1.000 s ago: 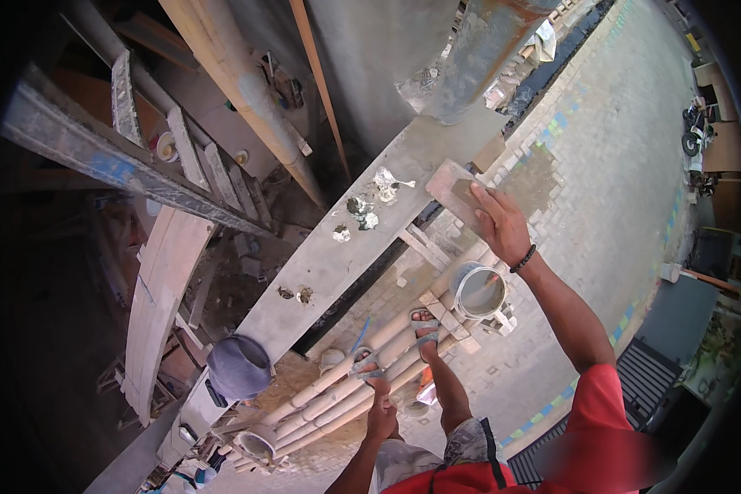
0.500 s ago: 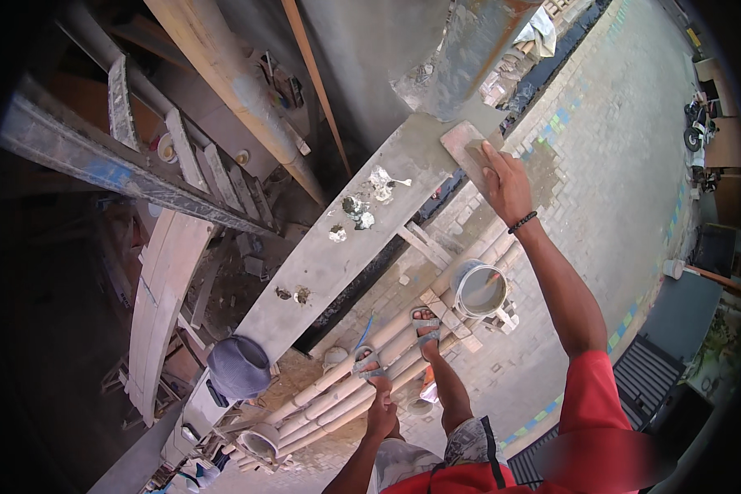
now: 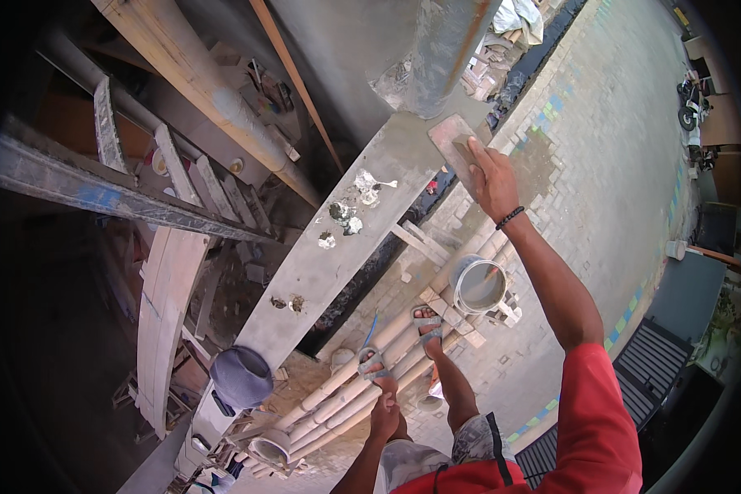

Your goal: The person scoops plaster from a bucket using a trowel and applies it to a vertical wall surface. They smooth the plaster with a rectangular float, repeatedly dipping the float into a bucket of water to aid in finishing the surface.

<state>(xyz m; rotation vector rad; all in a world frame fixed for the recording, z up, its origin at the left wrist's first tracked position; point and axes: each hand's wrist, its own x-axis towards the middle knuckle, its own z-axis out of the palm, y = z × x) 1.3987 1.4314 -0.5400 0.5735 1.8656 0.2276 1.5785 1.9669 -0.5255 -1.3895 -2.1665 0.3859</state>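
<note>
My right hand (image 3: 489, 177) is closed on a rectangular plastering float (image 3: 454, 146), held at the upper end of a grey concrete ledge (image 3: 296, 272), beside a grey column (image 3: 436, 58). The ledge carries several dark-and-white splatters (image 3: 369, 188). My left hand (image 3: 384, 416) hangs low by my leg with fingers curled; what they hold, if anything, is hidden. A bucket of cloudy water (image 3: 480, 284) sits below my right arm.
My sandaled feet are on bamboo poles (image 3: 329, 403). A grey cap or bag (image 3: 240, 377) sits on the lower ledge. Planks (image 3: 173, 305) and an angled beam (image 3: 123, 193) are at left, a dark gutter (image 3: 346, 296) beside the ledge, a paved road (image 3: 601, 165) at right, parked motorbikes (image 3: 687, 111) beyond.
My right hand and the float have moved up toward the column and the ledge's upper end. The whole view has shifted slightly. My left hand remains low by my leg.
</note>
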